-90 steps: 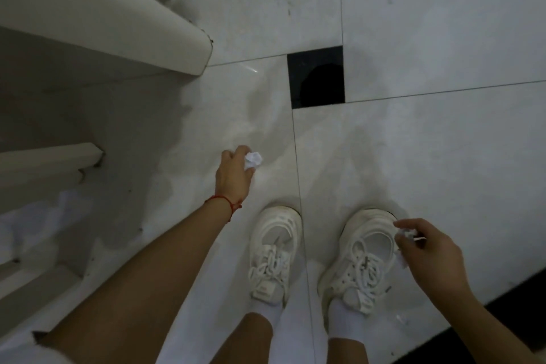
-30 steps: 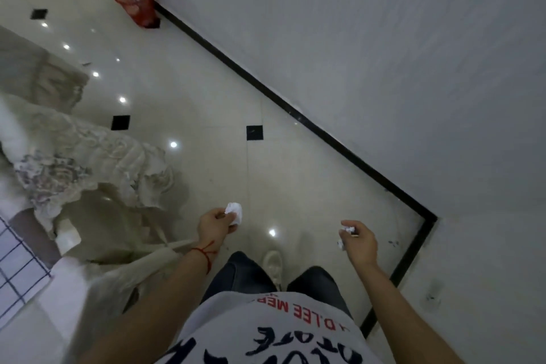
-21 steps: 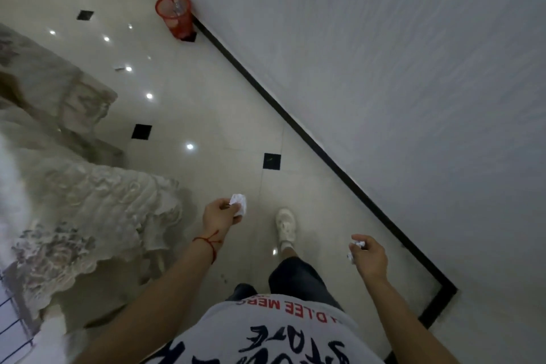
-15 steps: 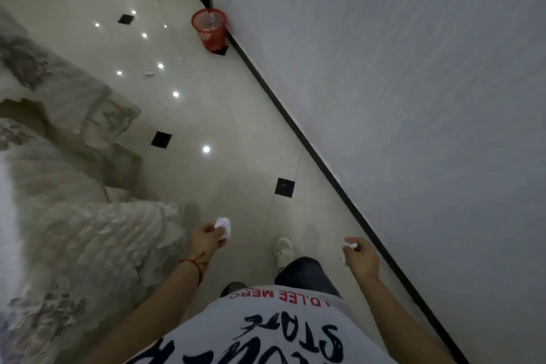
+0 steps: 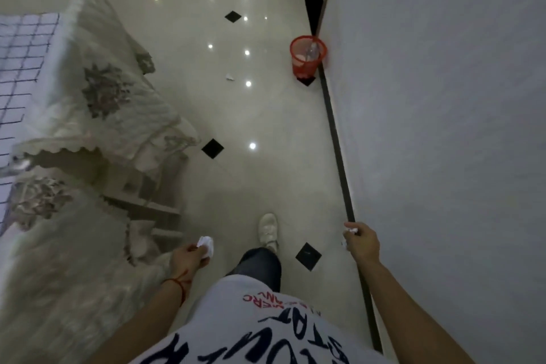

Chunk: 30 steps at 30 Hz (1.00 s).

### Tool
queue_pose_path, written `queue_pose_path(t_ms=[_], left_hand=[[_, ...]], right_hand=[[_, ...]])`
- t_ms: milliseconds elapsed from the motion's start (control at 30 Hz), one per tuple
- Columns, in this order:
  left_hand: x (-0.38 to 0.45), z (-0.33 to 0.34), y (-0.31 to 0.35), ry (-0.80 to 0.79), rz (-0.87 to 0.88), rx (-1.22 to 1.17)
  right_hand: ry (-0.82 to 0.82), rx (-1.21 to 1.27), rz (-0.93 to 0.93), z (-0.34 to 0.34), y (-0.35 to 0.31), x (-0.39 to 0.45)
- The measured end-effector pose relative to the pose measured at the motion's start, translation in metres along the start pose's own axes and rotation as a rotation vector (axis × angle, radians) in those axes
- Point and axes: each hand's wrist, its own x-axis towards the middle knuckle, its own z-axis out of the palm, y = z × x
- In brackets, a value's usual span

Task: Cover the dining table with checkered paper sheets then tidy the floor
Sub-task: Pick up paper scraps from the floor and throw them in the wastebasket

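Observation:
My left hand (image 5: 189, 260) is shut on a crumpled white paper ball (image 5: 206, 244), held low in front of my body. Off to the right, close to the wall, my right hand (image 5: 362, 242) pinches a smaller white paper scrap (image 5: 351, 229). On the far left lies the checkered paper sheet (image 5: 20, 68) on the dining table, whose cream embroidered cloth (image 5: 112, 103) hangs over the edge. Ahead, a red mesh waste basket (image 5: 307, 57) stands against the wall. A small white paper scrap (image 5: 230, 77) lies on the floor to the left of the basket.
The glossy cream tiled floor (image 5: 251, 115) with black diamond insets runs between the table and the white wall (image 5: 443, 97) on the right. A black skirting strip (image 5: 339, 156) follows the wall. My white shoe (image 5: 268, 229) steps forward. Chair legs (image 5: 147, 207) show under the cloth.
I stood up from crouching with paper in both hands and turned along the wall. The red basket has come closer and more to the centre of view.

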Motion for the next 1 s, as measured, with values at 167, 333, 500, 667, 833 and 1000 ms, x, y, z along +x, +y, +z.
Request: queue_pose_path(t_ms=[167,333,500,667,833,1000], left_hand=[[0.07,0.029,0.088,0.029,-0.063,0.002],[0.156,0.071,0.198,-0.04,0.026,0.03],[0.236,0.121,0.298,-0.068,0.126,0.06],[0.299,0.15,0.363,-0.038,0.101,0.032],[0.343,0.152,0.401,0.058,0.004,0.062],[0.387,0.155,0.448,0.088,-0.087,0.051]], right_hand=[[0.013,-0.067,0.08,0.014,-0.073,0.069],[0.032,-0.115,0.079,0.028,-0.137,0.133],[0.018,-0.127,0.145,0.046,-0.182,0.201],[-0.023,-0.144,0.16,0.072,-0.249,0.292],[-0.069,-0.109,0.115,0.102,-0.358,0.374],[-0.111,-0.076,0.015,0.138,-0.47,0.443]])
